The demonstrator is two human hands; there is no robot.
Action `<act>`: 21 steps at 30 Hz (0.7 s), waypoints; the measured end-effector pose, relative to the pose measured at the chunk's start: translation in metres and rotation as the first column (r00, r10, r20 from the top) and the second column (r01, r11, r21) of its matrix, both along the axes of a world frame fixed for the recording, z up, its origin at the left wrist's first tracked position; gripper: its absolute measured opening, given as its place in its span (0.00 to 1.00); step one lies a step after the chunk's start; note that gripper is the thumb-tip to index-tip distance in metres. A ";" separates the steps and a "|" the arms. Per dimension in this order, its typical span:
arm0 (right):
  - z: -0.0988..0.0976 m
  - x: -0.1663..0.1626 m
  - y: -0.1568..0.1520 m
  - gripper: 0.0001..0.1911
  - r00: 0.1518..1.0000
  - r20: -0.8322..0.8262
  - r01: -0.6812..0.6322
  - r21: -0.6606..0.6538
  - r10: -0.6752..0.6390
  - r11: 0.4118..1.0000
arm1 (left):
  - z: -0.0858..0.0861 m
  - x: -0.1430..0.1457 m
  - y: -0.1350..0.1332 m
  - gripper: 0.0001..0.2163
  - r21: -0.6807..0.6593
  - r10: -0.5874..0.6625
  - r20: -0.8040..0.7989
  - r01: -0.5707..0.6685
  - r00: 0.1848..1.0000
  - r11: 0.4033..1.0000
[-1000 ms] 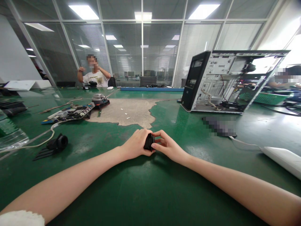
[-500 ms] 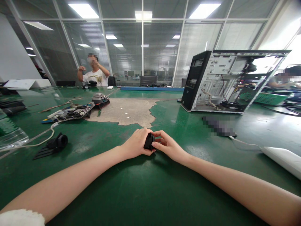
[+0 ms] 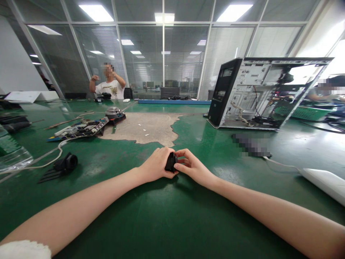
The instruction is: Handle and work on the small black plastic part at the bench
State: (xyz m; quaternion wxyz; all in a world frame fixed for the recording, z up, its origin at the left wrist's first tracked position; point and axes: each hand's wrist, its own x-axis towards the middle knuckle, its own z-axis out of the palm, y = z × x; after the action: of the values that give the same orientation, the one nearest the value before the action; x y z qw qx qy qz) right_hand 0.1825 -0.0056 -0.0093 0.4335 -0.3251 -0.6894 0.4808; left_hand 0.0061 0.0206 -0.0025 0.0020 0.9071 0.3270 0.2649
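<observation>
Between my two hands, low over the green table [image 3: 161, 219], is a small black plastic-looking part [image 3: 170, 162]. My left hand [image 3: 156, 163] wraps round its left side, fingers over the top and thumb below. From the right, my right hand [image 3: 192, 166] pinches the part's right edge with thumb and fingertips. Its exact kind I cannot make out, since the fingers cover much of it. A black piece with a round opening and flat prongs [image 3: 66, 163] lies on the table to the left of my hands.
An opened computer case [image 3: 250, 95] stands at the right, behind a pixelated dark object [image 3: 250, 145] with a white cable and a white device [image 3: 323, 183]. Circuit boards [image 3: 81, 128] and a clear bottle [image 3: 12, 151] are at left. Across the table sits a person [image 3: 110, 86].
My hands stay in place around the black part, which has turned very slightly. The person across the table has shifted their head a little.
</observation>
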 end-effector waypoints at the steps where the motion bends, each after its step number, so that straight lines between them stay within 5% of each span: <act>1: 0.000 0.000 0.000 0.15 1.000 0.005 -0.009 -0.008 0.009 1.000 | 0.000 0.000 0.000 0.23 0.001 0.000 0.002 0.000 1.000 1.000; 7: 0.000 0.000 -0.001 0.14 0.993 -0.059 -0.104 -0.005 0.104 0.995 | 0.000 0.000 0.000 0.24 -0.006 0.020 -0.016 -0.020 1.000 1.000; 17: 0.001 -0.001 -0.002 0.14 1.000 0.004 0.007 -0.002 -0.007 1.000 | 0.000 0.000 0.000 0.23 -0.016 0.006 0.015 -0.006 1.000 1.000; 21: 0.002 -0.001 -0.003 0.14 0.999 -0.009 -0.047 -0.016 0.047 0.999 | 0.002 0.000 -0.001 0.23 -0.020 0.013 0.009 -0.013 1.000 1.000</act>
State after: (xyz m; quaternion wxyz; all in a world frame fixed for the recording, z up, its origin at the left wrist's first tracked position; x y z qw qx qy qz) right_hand 0.1818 -0.0081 -0.0069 0.4224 -0.3103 -0.6909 0.4979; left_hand 0.0058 0.0197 -0.0010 0.0109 0.9036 0.3357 0.2658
